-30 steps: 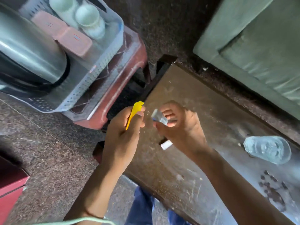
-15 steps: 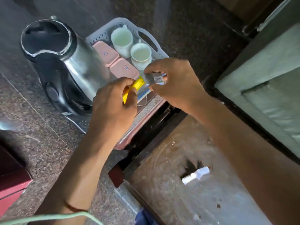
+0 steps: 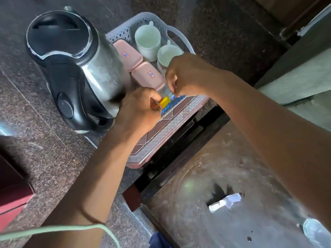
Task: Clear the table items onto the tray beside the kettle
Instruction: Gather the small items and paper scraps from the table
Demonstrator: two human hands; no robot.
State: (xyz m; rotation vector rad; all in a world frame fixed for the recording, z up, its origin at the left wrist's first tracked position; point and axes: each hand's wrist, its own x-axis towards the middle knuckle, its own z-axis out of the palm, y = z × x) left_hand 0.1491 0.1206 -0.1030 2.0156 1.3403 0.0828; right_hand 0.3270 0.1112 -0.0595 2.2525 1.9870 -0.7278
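Hands [image 3: 157, 97] w/ sachets [image 3: 165, 102] over tray [image 3: 180, 111]

Your yellow packet [image 3: 164, 102] sits pinched in your left hand [image 3: 138, 111], low over the near end of the grey perforated tray [image 3: 172, 122], beside the steel kettle [image 3: 78, 68]. A white crumpled wrapper [image 3: 224, 202] lies flat near the table's [image 3: 206, 176] left edge.

- Both hands, over the desk a second ago, now reach low over the tray [image 3: 186, 108] beside the kettle [image 3: 78, 68].
- Left hand [image 3: 138, 111] brings the yellow packet [image 3: 164, 102] down to the tray.
- Right hand [image 3: 186, 74] lowers the silver sachet [image 3: 163, 90] beside it.
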